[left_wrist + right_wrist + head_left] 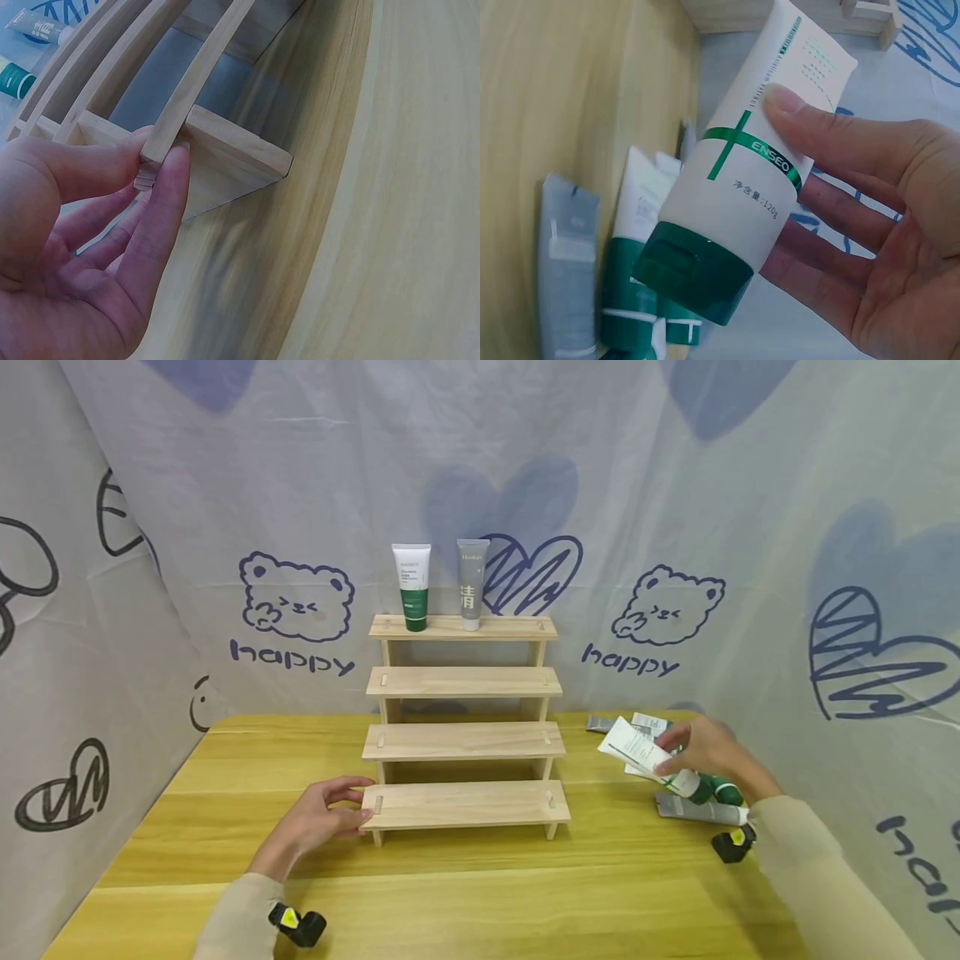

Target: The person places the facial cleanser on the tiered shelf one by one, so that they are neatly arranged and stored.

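Observation:
My right hand [705, 750] grips a white squeeze tube [727, 169] with a green flip cap, above the right part of the table. The tube lies tilted, cap toward the lower right in the head view. At the lowest step of a four-tier wooden display rack [465, 806], my left hand [318, 817] pinches the left board end between thumb and fingers. A white-and-green tube [412, 585] and a grey tube [471, 585] stand upright on the top tier, caps down.
Under and beside the right hand lie several more tubes, among them a grey tube [697, 810] and a green-capped tube [630, 292]. The wooden table [480, 902] meets a printed cloth [480, 468] behind the rack and at both sides.

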`<state>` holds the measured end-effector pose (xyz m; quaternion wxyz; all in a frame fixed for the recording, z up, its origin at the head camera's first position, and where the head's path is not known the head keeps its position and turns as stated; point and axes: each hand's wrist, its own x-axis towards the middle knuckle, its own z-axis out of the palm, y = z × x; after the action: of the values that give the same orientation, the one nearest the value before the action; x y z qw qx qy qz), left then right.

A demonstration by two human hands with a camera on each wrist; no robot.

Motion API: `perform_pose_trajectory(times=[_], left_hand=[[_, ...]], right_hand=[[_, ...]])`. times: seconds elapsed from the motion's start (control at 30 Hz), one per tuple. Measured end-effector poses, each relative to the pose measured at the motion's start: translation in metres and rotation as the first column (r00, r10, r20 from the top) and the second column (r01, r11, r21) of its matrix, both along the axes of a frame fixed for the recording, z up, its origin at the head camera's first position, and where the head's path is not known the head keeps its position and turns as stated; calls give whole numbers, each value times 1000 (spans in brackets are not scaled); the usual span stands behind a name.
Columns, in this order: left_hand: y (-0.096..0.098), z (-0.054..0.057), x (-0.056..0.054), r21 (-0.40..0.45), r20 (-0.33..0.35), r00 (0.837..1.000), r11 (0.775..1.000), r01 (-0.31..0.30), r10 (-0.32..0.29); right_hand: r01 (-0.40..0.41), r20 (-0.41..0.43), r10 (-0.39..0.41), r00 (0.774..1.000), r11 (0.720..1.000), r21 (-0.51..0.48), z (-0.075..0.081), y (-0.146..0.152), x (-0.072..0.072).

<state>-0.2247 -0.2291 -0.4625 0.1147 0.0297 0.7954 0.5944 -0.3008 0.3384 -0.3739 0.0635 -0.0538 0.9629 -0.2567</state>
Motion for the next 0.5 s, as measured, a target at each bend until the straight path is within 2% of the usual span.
perform_pose_trajectory(times=[0.17,0.33,0.5], left_hand=[[0,0,0,4,-5,1000,1000,4,-4],[0,0,0,3,-2,1000,1000,1,-1],[0,0,1,1,-2,1000,1000,3,-3]], right_hand=[[57,7,-57,998,997,-43,11,-10,-5],[46,-48,-50,998,996,-71,22,-18,-8],[40,-62,-46,997,995,-94,30,-27,-11]])
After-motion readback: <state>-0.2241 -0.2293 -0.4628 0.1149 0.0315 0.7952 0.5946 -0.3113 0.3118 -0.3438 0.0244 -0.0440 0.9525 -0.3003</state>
